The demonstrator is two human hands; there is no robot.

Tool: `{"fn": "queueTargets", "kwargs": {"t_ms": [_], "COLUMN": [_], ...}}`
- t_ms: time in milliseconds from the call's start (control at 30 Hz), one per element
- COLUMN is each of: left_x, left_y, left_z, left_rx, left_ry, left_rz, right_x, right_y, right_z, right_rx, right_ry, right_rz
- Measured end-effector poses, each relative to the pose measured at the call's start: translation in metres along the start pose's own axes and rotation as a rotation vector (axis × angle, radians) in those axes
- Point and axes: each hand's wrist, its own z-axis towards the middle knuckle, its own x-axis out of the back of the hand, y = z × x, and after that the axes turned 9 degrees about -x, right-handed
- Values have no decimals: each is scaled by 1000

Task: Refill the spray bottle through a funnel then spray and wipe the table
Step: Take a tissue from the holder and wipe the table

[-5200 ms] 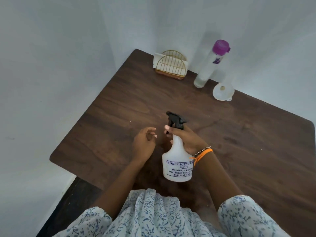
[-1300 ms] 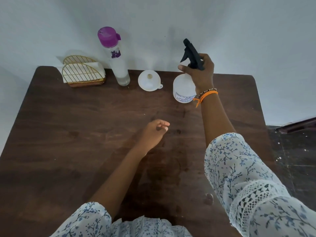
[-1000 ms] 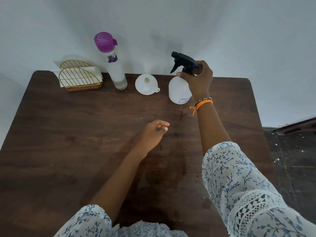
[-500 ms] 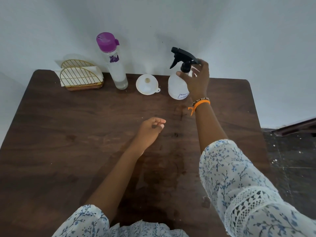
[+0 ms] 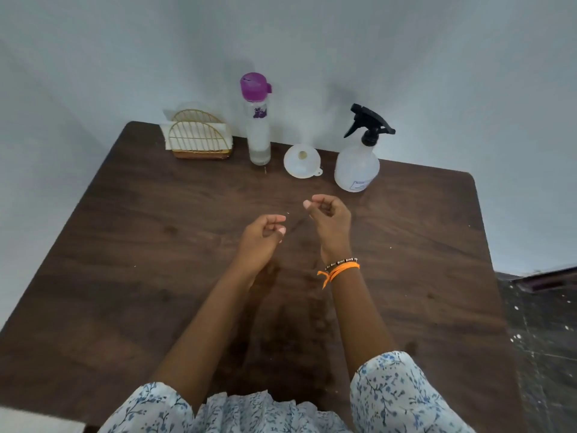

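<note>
Left hand: the left hand hangs over the middle of the table, fingers loosely curled, holding nothing.
Right hand: the right hand hovers just beside it, also loosely curled and empty, an orange band at the wrist.
Spray bottle: the spray bottle stands upright near the far edge of the table, toward the right corner, black trigger head screwed on, well apart from both hands.
Funnel: the funnel rests wide mouth down on the wood, just left of the spray bottle and not in it.
Water bottle: the water bottle with a purple cap stands left of the funnel, cap closed.
Napkin holder: the napkin holder sits at the far left corner, white napkins inside.
Progress: I cannot tell how full the spray bottle is or whether refilling has happened; no napkin is out, so wiping looks undone.
</note>
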Motion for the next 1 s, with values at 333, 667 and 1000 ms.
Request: {"fn": "queueTargets", "kwargs": {"t_ms": [333, 667, 1000], "left_x": [81, 152, 200], "left_y": [-9, -20, -31], "left_z": [-23, 15, 81], "left_rx": [27, 80, 77], "left_ry": [273, 272, 216], "left_rz": [-126, -162, -153], "right_x": [-82, -177, -273], "right_y": [0, -18, -41], "right_z": [-39, -6, 59], "right_rx": [35, 85, 352], "right_ry": [-273, -294, -159], "right_rz": [-194, -346, -646]}}
